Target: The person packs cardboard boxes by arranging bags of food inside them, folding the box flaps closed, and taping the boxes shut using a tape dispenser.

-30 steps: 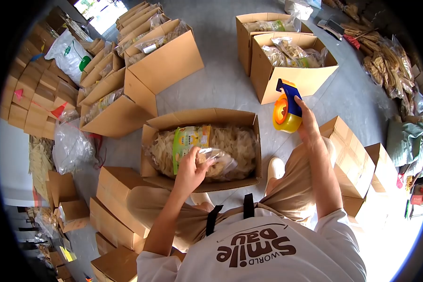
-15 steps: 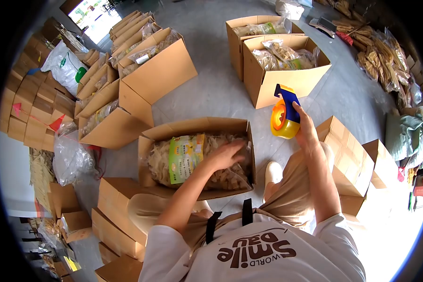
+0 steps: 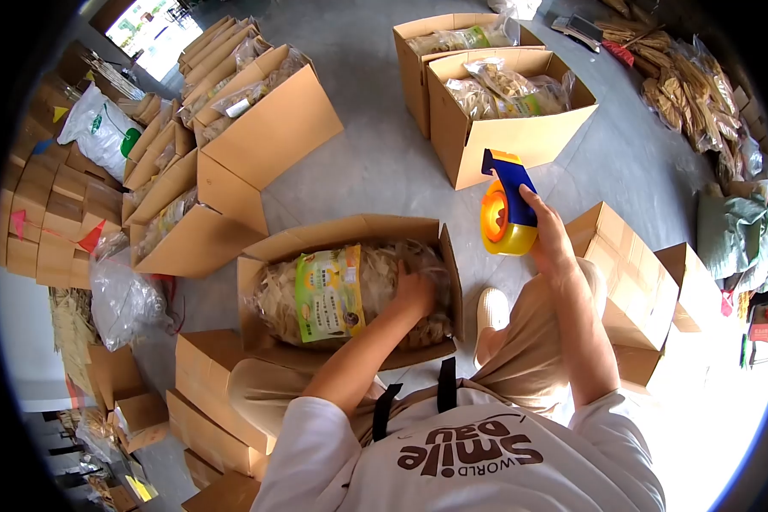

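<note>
My right hand [image 3: 550,235] grips a blue and yellow tape dispenser [image 3: 510,209], raised beyond my knee, with a roll of yellow tape on it. In front of me stands an open cardboard box [image 3: 256,247]. Inside lies a clear plastic bag [image 3: 380,264] of pale, dried, strip-like pieces, with a green and yellow label [image 3: 328,290]. My left hand [image 3: 414,292] presses on the bag's right end inside the box. Its fingers are partly hidden and blurred; they look apart rather than wrapped round anything.
Open boxes filled with similar bags stand at the left [image 3: 269,119] and at the back [image 3: 512,128]. Closed cartons [image 3: 627,273] sit beside my right leg. More cartons [image 3: 213,392] lie at my left. Dried bundles [image 3: 687,94] are heaped at the far right.
My left hand has turned and pushed in against the bag's right end; it lay flatter on top before. The dispenser has shifted slightly left in view. The whole view has moved a little.
</note>
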`<control>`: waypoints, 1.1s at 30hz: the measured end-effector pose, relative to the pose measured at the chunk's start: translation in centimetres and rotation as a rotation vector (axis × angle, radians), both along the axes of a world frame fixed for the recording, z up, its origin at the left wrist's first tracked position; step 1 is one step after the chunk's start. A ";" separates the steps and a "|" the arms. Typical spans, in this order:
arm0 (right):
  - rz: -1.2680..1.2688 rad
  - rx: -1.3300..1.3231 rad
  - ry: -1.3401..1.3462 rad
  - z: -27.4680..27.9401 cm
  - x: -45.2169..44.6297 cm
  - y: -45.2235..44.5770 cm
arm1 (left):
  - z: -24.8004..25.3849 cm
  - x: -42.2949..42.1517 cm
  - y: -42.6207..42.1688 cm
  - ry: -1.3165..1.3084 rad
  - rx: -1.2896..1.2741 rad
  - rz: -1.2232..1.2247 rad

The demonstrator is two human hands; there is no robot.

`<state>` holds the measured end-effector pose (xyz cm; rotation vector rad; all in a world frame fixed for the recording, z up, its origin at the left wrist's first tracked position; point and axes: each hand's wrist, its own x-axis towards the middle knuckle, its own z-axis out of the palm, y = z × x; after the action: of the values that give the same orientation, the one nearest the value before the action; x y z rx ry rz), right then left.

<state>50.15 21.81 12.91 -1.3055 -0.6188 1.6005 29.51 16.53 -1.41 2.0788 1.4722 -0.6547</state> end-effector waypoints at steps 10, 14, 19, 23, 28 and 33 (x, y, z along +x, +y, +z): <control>0.042 0.047 -0.037 0.7 -0.8 0.0 | 2.2 -2.9 -2.3 -0.297 0.122 -0.063; 0.067 0.047 -0.028 0.6 -0.7 -0.1 | 5.2 -4.5 -4.8 -1.029 0.729 0.381; 0.051 0.074 -0.057 1.4 -1.1 -0.1 | 8.7 -5.4 -9.1 -0.204 0.264 0.514; 0.057 0.093 -0.030 0.8 -1.2 0.2 | 6.4 -4.4 -9.3 -0.437 0.308 0.448; 0.066 0.083 -0.026 -0.1 -1.1 0.5 | 6.1 -4.6 -9.6 -0.649 0.446 0.455; 0.042 0.081 -0.029 1.2 -1.2 0.0 | 9.9 -5.5 -7.8 -0.839 0.463 0.442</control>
<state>48.97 21.83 14.08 -1.2648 -0.7259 1.5763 23.96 8.78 8.52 1.8387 1.5296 0.7128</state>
